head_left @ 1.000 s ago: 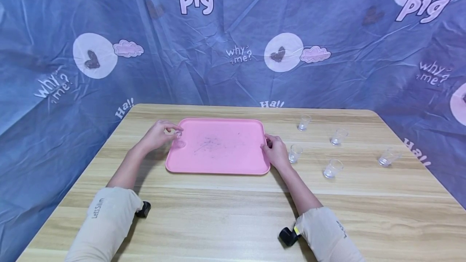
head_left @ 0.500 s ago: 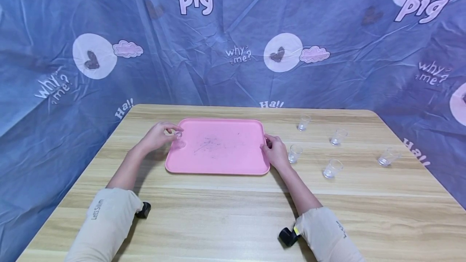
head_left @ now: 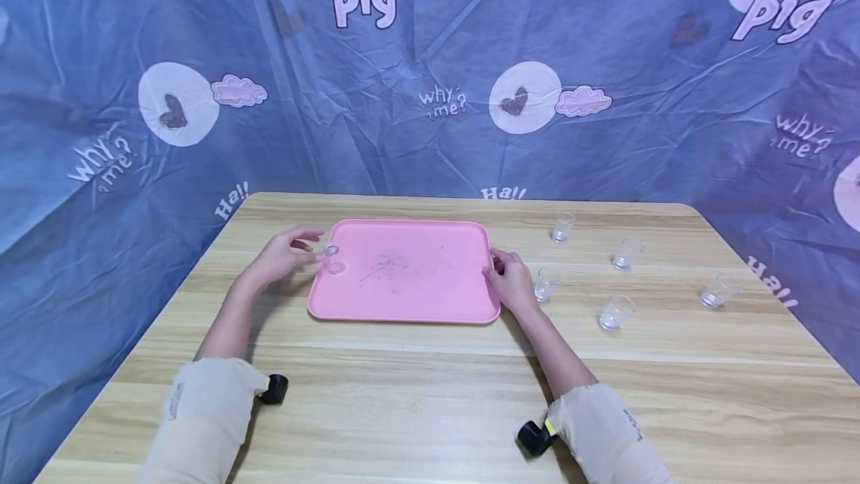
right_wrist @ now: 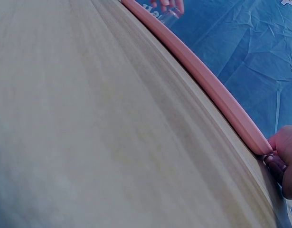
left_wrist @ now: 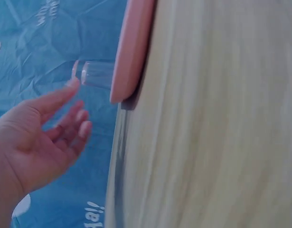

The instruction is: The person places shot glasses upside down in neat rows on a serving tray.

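Observation:
A small clear glass [head_left: 334,260] stands upside down near the left edge of the pink tray [head_left: 403,308], its thick base upward. Just left of it is my left hand [head_left: 285,254], fingers loosely spread and nothing held. In the left wrist view the thumb tip of that left hand [left_wrist: 41,142] overlaps the base of the glass [left_wrist: 98,74]. My right hand [head_left: 512,282] grips the tray's right edge, thumb above and curled fingers beneath. The right wrist view shows this right hand [right_wrist: 286,159] at the tray's corner [right_wrist: 259,145].
Several clear glasses are spread over the right side of the wooden table [head_left: 430,402]; the nearest glass [head_left: 545,286] stands close beside my right hand. Another glass [head_left: 719,291] is farthest right. A blue patterned cloth [head_left: 430,140] hangs behind the table.
My left hand has let go of the upside-down glass, its fingers opening and drawing slightly left. The right hand keeps its grip on the tray.

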Available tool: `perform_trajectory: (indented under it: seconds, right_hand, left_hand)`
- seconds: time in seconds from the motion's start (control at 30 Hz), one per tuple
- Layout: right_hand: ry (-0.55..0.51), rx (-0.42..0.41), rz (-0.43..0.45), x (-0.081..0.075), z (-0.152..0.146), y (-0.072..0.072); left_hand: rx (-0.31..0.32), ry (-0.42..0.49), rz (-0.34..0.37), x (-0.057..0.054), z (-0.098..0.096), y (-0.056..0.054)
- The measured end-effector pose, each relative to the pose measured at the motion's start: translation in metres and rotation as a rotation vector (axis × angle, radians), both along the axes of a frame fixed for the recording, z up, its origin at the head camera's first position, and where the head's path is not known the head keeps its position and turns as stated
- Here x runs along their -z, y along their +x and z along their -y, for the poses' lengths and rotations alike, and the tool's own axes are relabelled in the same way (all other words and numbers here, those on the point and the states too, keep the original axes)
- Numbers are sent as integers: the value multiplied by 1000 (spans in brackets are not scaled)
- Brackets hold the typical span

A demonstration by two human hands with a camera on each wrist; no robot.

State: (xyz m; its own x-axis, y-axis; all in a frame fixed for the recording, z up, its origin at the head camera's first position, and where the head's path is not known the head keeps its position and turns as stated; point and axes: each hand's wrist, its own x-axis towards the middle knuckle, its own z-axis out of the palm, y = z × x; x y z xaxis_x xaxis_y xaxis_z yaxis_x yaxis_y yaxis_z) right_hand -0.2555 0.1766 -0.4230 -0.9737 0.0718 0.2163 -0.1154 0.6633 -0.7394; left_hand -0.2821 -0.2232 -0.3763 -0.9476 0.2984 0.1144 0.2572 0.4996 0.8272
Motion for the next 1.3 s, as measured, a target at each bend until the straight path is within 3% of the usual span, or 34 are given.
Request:
perform_trajectory:
  seconds: [0.2, 0.37, 0.53, 0.7, 0.83, 1.07, 1.17, 1.3]
  right_hand:
    - [6, -4, -7, 1, -1, 0]
    - [14, -10, -1, 3, 0, 1]
    - [34, -15, 1, 0, -2, 5]
    - [77, 5, -78, -10, -2, 13]
    - [103, 0, -162, -30, 1, 21]
    - [95, 0, -399, -68, -11, 34]
    - [133, 6, -410, -73, -24, 39]
    - [162, 2, -344, -72, -41, 48]
  left_hand:
    - [22, 138, 242, 15, 6, 6]
    - [49, 132, 345, 22, 5, 9]
    - [59, 152, 365, 24, 0, 9]
    - [62, 168, 367, 28, -2, 8]
    - [59, 159, 367, 26, -3, 8]
    - [49, 161, 375, 23, -2, 7]
    - [57, 165, 373, 23, -1, 5]
    - [60, 168, 369, 23, 0, 5]
